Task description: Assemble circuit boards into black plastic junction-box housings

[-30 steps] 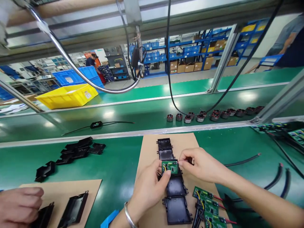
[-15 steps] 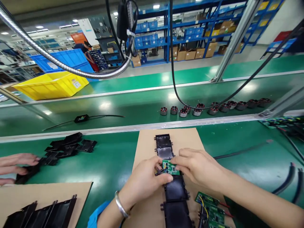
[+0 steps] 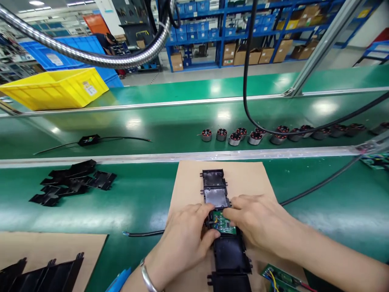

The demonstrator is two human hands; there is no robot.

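Observation:
A green circuit board (image 3: 224, 224) lies in the third of a row of shallow black plastic cases (image 3: 230, 254). My left hand (image 3: 186, 232) grips the board's left side, thumb low and fingertips at its upper corner. From the right, my right hand (image 3: 261, 221) has its bent fingers on the board's upper right edge. Short wires show at the board's left end, partly covered by my left hand. The row of cases rests on a cardboard sheet (image 3: 185, 182). More green boards (image 3: 282, 278) with wires lie by my right forearm.
Loose black cases (image 3: 74, 178) are piled to the left, above another cardboard sheet (image 3: 88, 243) bearing cases. Motor stators (image 3: 234, 139) line the shelf behind a metal rail (image 3: 146, 157). A black cable (image 3: 322, 184) crosses the right side; a metal conduit (image 3: 100, 61) hangs overhead.
The board has gone from tilted in my fingers to lying lower and flatter in the case. Another person's hands at the left have left view. The camera view has shifted.

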